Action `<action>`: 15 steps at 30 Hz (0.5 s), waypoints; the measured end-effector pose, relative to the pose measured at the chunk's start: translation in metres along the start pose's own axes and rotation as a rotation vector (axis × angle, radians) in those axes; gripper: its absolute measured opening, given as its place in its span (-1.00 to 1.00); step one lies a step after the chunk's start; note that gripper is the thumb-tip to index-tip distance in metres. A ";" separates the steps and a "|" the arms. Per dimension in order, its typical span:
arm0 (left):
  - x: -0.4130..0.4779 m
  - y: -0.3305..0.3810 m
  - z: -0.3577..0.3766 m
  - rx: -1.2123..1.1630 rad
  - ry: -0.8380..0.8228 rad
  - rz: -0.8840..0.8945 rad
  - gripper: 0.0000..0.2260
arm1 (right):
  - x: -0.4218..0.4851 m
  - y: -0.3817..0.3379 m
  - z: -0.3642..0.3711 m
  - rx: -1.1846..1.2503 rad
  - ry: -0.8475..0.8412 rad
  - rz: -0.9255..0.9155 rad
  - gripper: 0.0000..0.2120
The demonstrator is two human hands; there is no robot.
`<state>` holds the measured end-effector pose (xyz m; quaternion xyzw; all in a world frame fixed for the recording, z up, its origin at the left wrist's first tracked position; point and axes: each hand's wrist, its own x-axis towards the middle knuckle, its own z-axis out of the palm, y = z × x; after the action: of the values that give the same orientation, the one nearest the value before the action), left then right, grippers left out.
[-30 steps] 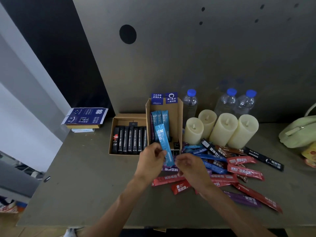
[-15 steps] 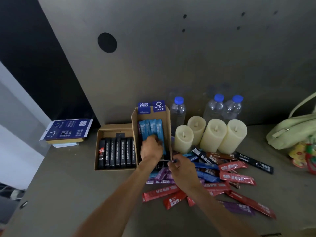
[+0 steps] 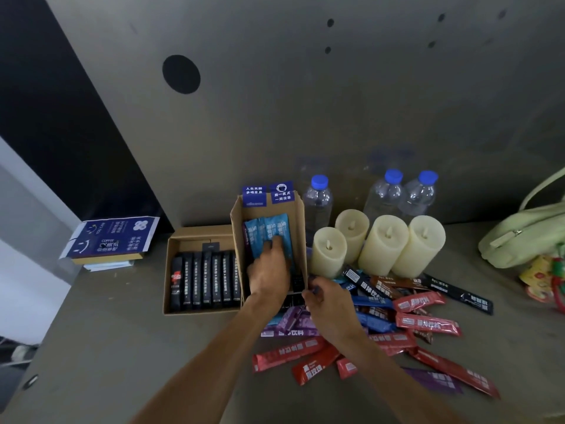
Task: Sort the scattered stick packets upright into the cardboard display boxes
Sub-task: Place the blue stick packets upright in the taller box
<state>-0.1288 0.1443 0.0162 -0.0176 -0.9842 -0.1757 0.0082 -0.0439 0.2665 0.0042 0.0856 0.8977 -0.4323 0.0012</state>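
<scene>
A grey table (image 3: 122, 347) is seen, on which two cardboard boxes are set side by side and touching: a tall display box (image 3: 298, 228) and, left of it, a low display box (image 3: 195, 234) in which a row of black packets (image 3: 208, 276) is stood upright. Just right of the tall box, candles (image 3: 383, 243) and bottles (image 3: 318, 203) are grouped. In front of these the scattered packets (image 3: 428, 324), red, dark blue, purple, black and brown, are lying flat and crossed over one another, so the task is judged well short of done. The left hand (image 3: 269, 273) is reached into the tall box, its fingers bent against the light-blue packets (image 3: 279, 229) that are leaned upright there; whether one is clamped or merely pressed back cannot be told. The right hand (image 3: 331, 304) is held at the pile's left edge, fingers curled with their tips drawn together; what, if anything, is pinched cannot be made out. Trouble is to be expected from the light-blue packets: only part of the box is filled, so they could be tipped sideways or slid flat once the fingers are taken away. The tall box could be nudged into the candles by a hard push, and neighbouring packets could be dragged off the pile by a careless pull.
</scene>
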 end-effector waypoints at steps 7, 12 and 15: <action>0.006 0.000 0.001 0.153 -0.047 0.069 -0.45 | 0.000 0.000 -0.001 0.024 -0.017 -0.003 -0.93; 0.009 -0.004 0.002 0.151 -0.042 0.106 -0.40 | -0.001 -0.001 0.000 0.014 -0.012 -0.016 -0.92; 0.010 -0.006 0.001 0.173 -0.055 0.130 -0.36 | -0.002 -0.001 0.000 0.020 -0.013 -0.012 -0.93</action>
<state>-0.1385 0.1394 0.0135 -0.0854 -0.9924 -0.0885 -0.0059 -0.0424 0.2657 0.0054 0.0772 0.8938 -0.4418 0.0038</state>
